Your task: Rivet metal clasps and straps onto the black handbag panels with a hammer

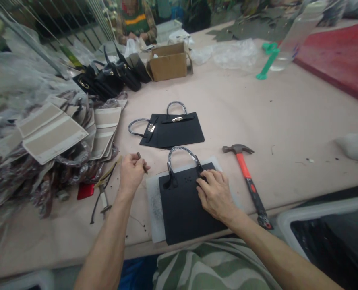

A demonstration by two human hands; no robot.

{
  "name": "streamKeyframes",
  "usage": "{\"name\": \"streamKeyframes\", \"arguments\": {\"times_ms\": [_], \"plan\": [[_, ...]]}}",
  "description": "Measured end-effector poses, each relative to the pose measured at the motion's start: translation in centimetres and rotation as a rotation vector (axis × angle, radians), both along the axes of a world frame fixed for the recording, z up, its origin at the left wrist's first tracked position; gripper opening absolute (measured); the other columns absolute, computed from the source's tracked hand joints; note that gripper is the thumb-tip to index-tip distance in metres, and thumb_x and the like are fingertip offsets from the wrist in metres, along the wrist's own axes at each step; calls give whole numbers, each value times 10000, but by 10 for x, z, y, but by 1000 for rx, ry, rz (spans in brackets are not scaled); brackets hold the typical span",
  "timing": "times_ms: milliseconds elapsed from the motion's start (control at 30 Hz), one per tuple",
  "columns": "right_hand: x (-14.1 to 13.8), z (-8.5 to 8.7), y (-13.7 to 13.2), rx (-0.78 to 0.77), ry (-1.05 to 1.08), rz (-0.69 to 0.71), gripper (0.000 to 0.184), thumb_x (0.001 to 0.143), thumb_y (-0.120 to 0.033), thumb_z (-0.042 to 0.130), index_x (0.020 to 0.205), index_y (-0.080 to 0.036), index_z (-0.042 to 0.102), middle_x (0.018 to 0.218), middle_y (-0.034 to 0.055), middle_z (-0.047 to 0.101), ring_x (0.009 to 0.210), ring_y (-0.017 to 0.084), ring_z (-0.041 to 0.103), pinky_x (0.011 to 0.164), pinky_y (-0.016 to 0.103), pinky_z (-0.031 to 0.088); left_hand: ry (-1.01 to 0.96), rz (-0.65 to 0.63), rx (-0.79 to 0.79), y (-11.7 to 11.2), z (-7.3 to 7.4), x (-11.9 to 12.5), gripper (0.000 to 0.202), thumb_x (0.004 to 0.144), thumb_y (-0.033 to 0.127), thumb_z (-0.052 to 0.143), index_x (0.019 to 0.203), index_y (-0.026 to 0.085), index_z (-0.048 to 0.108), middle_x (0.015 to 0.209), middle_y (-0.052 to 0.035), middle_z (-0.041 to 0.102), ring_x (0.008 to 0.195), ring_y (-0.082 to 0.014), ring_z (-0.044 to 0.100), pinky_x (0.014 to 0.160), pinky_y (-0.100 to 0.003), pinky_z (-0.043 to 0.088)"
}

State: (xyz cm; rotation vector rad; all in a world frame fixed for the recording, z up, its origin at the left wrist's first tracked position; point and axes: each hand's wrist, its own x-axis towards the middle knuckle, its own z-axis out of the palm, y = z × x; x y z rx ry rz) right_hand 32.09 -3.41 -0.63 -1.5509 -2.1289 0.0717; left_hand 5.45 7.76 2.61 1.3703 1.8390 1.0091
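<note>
Far to the left of the one black panel (pixel 187 213) lies one heap of wrapped pieces with beige boards (pixel 54 139); they overlap, so I cannot count them. Between this heap and the black panel are one red piece (pixel 85 191) and one tool with a pale handle (pixel 104 199). Farther behind, also to its left, stands a row of black bags (pixel 115 76), several, but the exact number is not clear.

Just beside the upper left corner of the black panel is the left hand (pixel 132 171), which is closed and holds one short dark rod (pixel 141 162) in its fingers. Well behind the panel sit one person (pixel 136 24) and one open cardboard box (pixel 168 62). Nearer behind it lie two black flaps (pixel 179 131), overlapping, each with one handle and one metal clasp.

The black panel itself lies flat upon one white sheet (pixel 155 205), with one arched handle (pixel 181 149) at its top. The right hand (pixel 215 195) rests on its upper right part, fingers bent; whether they pinch the handle's end, I cannot tell. To the right of the panel lies one hammer (pixel 248 181).
</note>
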Motion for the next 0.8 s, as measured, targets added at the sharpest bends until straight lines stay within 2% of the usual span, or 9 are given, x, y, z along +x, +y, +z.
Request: {"name": "streamKeyframes", "arguments": {"times_ms": [67, 100, 200, 300, 400, 533, 800], "plan": [[0, 1, 0, -8, -1, -1, 135, 911, -209, 563, 991, -178, 668, 1143, 106, 613, 1155, 277, 462, 1027, 453, 327, -400, 6, 56, -16, 2, 23, 390, 756, 315, 668, 1085, 163, 523, 790, -1, 677, 692, -186, 730, 658, -317, 590], [0, 1, 0, -10, 0, -2, 136, 912, -209, 561, 990, -179, 667, 1142, 106, 612, 1156, 276, 460, 1027, 452, 327, -536, -25, 53, -25, 1, 37, 451, 724, 314, 709, 1110, 165, 530, 816, -3, 688, 734, -186, 738, 667, -305, 593], [0, 1, 1, -5, -3, -4, 148, 915, -215, 558, 1007, -181, 669, 1149, 106, 610, 1152, 277, 455, 1028, 460, 322, -681, -114, -8, -48, -10, 80, 426, 721, 332, 747, 1078, 152, 598, 852, -33, 721, 777, -177, 742, 677, -267, 592], [0, 0, 1, -4, -12, -9, 156, 919, -220, 552, 1014, -182, 671, 1153, 106, 610, 1148, 280, 454, 1026, 466, 320, -581, -137, 7, -60, -26, 105, 267, 790, 342, 696, 963, 149, 633, 821, -42, 735, 752, -162, 737, 713, -274, 602], [1, -1, 1, -15, -13, -11, 160, 921, -217, 548, 1017, -184, 671, 1164, 107, 609, 1158, 279, 455, 1030, 461, 320, -445, -149, 77, -65, -37, 108, 169, 867, 326, 617, 925, 168, 621, 827, -36, 737, 775, -154, 738, 744, -276, 607], [1, -2, 0, -32, -7, -10, 166, 933, -223, 535, 1023, -184, 669, 1160, 107, 609, 1159, 275, 457, 1032, 458, 319, -362, -152, 137, -67, -37, 105, 128, 913, 299, 555, 924, 178, 597, 835, -31, 734, 780, -148, 737, 719, -263, 607], [3, -4, 1, -27, 11, -3, 157, 926, -201, 534, 1008, -187, 667, 1146, 103, 612, 1147, 268, 454, 1013, 448, 312, -325, -151, 149, -68, -38, 108, 124, 916, 298, 553, 919, 180, 590, 831, -35, 741, 780, -153, 738, 715, -268, 616]]}}
